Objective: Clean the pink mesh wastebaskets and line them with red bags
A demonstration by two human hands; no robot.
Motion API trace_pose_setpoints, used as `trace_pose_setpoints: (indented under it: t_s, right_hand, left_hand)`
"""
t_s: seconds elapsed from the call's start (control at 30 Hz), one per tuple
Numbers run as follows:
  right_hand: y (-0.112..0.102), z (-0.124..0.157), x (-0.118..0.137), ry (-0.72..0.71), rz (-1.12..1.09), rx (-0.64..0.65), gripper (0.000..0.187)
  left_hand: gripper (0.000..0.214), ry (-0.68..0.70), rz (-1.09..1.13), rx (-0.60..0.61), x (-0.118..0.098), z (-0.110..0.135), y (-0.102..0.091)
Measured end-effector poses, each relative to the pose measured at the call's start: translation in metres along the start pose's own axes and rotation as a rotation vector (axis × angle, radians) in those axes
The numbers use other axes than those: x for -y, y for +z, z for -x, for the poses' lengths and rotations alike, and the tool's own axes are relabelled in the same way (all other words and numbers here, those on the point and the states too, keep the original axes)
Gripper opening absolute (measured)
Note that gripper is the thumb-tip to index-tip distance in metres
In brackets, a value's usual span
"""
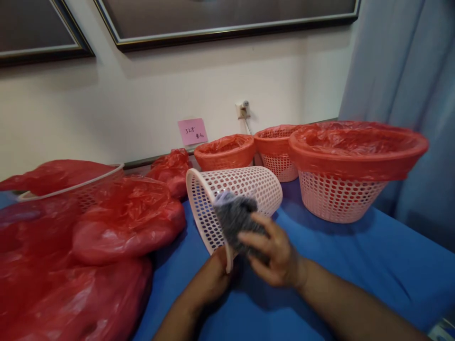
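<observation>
Your right hand (273, 253) may pass rightward over open blue cloth (384, 265); lined baskets (341, 196) bar the far side, red bags (124, 227) the left, the tipped basket (245, 182) straight ahead.

Single head cam, worn by the person. Faces forward and down from near side, across the flat blue surface (355, 244) to the white wall (213, 80). Close range: white perforated plastic basket (245, 180) mid-view. Wide: red plastic bags (128, 232) left, blue fabric curtain (408, 85) right.
</observation>
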State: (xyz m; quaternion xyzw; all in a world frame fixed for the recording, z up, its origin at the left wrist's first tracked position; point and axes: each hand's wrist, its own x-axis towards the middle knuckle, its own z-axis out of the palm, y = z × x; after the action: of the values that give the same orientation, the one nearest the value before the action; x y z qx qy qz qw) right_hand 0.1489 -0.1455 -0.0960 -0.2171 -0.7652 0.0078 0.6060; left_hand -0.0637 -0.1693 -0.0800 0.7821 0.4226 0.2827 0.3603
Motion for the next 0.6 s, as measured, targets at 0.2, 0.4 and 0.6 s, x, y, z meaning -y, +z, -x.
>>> trace_pose_setpoints:
  t_s: [0.2,0.4,0.6]
  right_hand:
    - [0.006,0.001,0.015,-0.256,-0.032,0.092,0.052]
    - [-0.003,0.000,-0.048,0.335,0.172,-0.233,0.044]
    - [-0.013,-0.002,-0.091,0.784,0.141,-0.382,0.060]
  left_hand:
    - [0.049,-0.050,0.299,-0.188,0.001,0.016,0.000]
    - [0.049,-0.106,0.359,-0.309,-0.009,0.015,0.001]
    - [0.047,-0.019,0.136,-0.253,-0.005,0.015,0.001]
